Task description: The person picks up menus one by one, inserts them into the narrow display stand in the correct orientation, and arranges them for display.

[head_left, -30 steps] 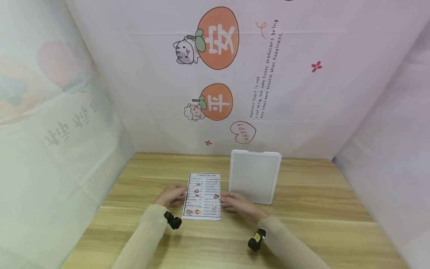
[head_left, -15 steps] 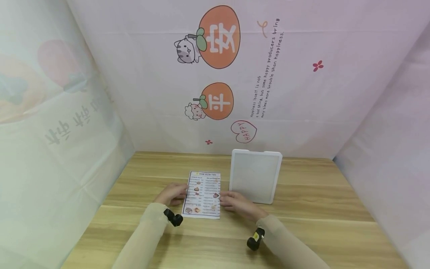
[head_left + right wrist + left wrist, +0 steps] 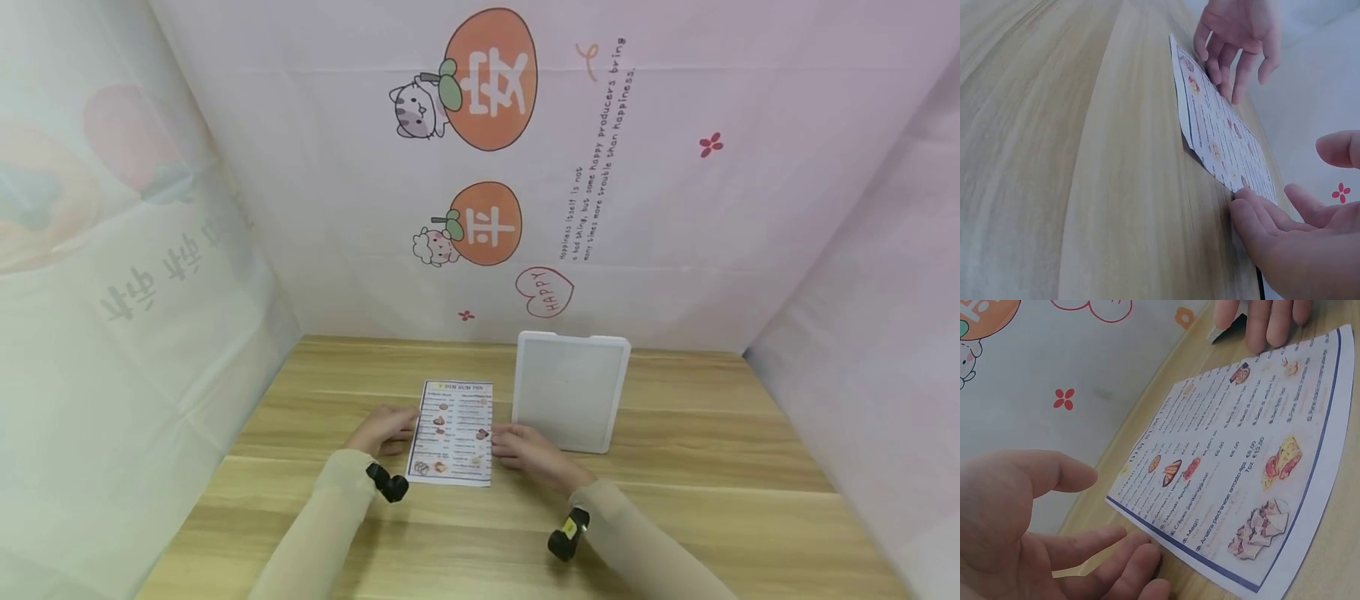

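Note:
A printed paper menu (image 3: pixel 452 450) with food pictures and a "Dim Sum Inn" heading lies on the wooden table. At its left edge is my left hand (image 3: pixel 382 429), with the thumb raised apart from the fingers in the left wrist view. My right hand (image 3: pixel 536 457) is at the opposite edge, its fingertips right at the paper in the right wrist view, thumb clear of it. Part of the sheet's border lifts slightly off the wood there. Close behind the right hand stands a white-rimmed rectangular panel (image 3: pixel 570 392), leaning back a little, its lower left part hidden by that hand.
The wood-grain table (image 3: pixel 675 533) runs back to a white cloth wall (image 3: pixel 645 308) printed with cartoon fruit and lettering. Similar cloth walls stand at the left and right sides. Dark wrist cameras sit on both sleeves.

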`<control>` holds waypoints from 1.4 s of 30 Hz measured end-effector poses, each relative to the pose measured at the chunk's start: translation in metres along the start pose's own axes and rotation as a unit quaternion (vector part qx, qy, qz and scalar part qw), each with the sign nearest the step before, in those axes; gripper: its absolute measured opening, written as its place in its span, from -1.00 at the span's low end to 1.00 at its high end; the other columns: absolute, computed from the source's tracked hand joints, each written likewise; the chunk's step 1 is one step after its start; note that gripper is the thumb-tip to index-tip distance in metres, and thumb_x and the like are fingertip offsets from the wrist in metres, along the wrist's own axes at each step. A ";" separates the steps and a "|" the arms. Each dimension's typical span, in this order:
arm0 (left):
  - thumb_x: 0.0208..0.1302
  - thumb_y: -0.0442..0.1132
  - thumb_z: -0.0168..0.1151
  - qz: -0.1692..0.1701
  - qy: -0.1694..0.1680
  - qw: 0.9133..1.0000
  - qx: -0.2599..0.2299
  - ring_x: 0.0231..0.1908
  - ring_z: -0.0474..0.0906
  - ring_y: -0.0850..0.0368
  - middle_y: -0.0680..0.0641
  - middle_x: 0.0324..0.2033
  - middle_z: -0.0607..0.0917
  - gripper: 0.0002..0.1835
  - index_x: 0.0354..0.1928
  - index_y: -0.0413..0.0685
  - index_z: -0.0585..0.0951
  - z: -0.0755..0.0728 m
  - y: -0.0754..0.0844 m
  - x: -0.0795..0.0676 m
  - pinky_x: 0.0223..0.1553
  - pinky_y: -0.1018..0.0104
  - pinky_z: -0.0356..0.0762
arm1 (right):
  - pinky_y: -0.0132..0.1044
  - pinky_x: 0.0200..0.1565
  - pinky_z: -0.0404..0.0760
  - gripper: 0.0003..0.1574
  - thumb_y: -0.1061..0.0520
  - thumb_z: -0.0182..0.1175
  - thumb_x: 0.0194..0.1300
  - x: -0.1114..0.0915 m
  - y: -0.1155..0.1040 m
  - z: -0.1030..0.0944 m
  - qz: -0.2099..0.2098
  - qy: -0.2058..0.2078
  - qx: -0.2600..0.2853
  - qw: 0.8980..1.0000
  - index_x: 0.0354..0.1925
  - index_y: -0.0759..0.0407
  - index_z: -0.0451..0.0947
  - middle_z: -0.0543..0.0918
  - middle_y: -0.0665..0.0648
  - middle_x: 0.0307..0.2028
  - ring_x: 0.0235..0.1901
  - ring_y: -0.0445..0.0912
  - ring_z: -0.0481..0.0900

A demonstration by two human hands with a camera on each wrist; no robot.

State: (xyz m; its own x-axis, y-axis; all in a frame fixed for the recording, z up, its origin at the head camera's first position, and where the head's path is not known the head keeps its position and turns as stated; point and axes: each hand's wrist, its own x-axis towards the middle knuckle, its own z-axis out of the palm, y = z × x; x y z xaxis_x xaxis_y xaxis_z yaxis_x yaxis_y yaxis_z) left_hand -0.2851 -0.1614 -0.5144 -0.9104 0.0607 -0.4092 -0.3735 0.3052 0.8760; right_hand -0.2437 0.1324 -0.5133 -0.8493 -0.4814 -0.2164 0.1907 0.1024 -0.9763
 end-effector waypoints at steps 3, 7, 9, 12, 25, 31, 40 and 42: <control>0.41 -0.03 0.16 -0.007 -0.001 1.000 -0.008 0.07 0.55 -0.12 -0.25 0.13 0.61 -0.40 0.32 -0.33 0.44 0.001 0.001 0.002 0.01 0.02 0.59 | 0.08 0.35 0.29 -0.32 0.12 -0.12 0.60 -0.001 -0.002 0.001 0.003 0.002 0.008 1.000 0.43 0.57 0.03 0.25 0.51 0.38 0.36 0.29 0.30; 0.42 -0.01 0.16 -0.008 -0.001 1.000 0.000 0.02 0.55 -0.07 -0.22 0.13 0.61 -0.40 0.32 -0.32 0.45 0.003 0.003 0.002 -0.03 0.06 0.58 | 0.08 0.35 0.28 -0.31 0.13 -0.12 0.60 -0.002 -0.002 0.001 0.003 0.002 0.013 1.000 0.44 0.58 0.02 0.24 0.52 0.38 0.36 0.29 0.29; 0.42 0.00 0.17 -0.010 -0.001 1.000 0.001 0.00 0.54 -0.05 -0.20 0.12 0.62 -0.39 0.32 -0.31 0.45 0.003 0.004 0.002 -0.04 0.09 0.57 | 0.08 0.36 0.27 -0.31 0.13 -0.11 0.60 -0.001 -0.002 0.001 0.003 0.002 0.013 1.000 0.44 0.57 0.02 0.24 0.52 0.38 0.36 0.29 0.29; 0.42 -0.01 0.17 -0.015 0.000 1.000 -0.001 -0.02 0.54 -0.04 -0.19 0.09 0.62 -0.39 0.32 -0.31 0.44 0.003 0.004 0.002 -0.07 0.12 0.56 | 0.09 0.36 0.27 -0.32 0.15 -0.11 0.59 -0.001 -0.002 0.001 0.002 0.001 0.012 1.000 0.43 0.57 0.03 0.24 0.52 0.38 0.36 0.29 0.30; 0.38 -0.03 0.16 -0.019 -0.006 1.000 0.002 -0.08 0.53 0.00 -0.13 -0.01 0.65 -0.51 0.17 -0.26 0.54 0.007 0.006 0.006 -0.11 0.15 0.56 | 0.05 0.33 0.33 -0.28 0.14 -0.05 0.55 0.002 0.002 0.002 -0.002 0.001 -0.003 1.000 0.43 0.58 0.03 0.16 0.52 0.42 0.32 0.26 0.37; 0.36 -0.06 0.22 0.002 -0.002 1.000 0.009 -0.11 0.59 0.02 -0.12 -0.09 0.69 -0.54 0.11 -0.30 0.60 0.007 0.005 0.007 -0.07 0.11 0.57 | 0.05 0.34 0.31 -0.27 0.13 -0.04 0.56 0.001 0.001 0.002 0.001 0.002 -0.005 1.000 0.44 0.56 0.03 0.15 0.50 0.43 0.34 0.26 0.34; 0.34 -0.36 0.23 0.028 -0.006 0.999 -0.035 -0.23 0.69 -0.01 -0.24 -0.18 0.70 -0.62 0.13 -0.47 0.54 0.009 0.004 0.010 -0.16 0.15 0.69 | 0.08 0.35 0.28 -0.30 0.13 -0.05 0.56 -0.001 0.001 0.002 0.001 0.000 0.001 1.000 0.43 0.55 0.06 0.25 0.49 0.38 0.35 0.28 0.31; 0.34 -0.38 0.22 0.031 -0.002 0.999 -0.030 -0.25 0.69 0.00 -0.25 -0.18 0.70 -0.62 0.13 -0.48 0.53 0.010 0.004 0.011 -0.18 0.17 0.69 | 0.08 0.36 0.28 -0.30 0.14 -0.06 0.56 -0.001 0.000 0.002 0.000 0.000 0.003 1.000 0.43 0.55 0.05 0.26 0.49 0.38 0.35 0.28 0.31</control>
State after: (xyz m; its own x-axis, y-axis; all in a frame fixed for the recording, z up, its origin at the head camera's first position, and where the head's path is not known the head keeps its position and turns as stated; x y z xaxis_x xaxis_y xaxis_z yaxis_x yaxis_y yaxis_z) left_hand -0.2945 -0.1505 -0.5180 -0.9314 0.0808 -0.3549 -0.3270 0.2424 0.9134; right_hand -0.2417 0.1315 -0.5135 -0.8488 -0.4821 -0.2170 0.1938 0.0981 -0.9761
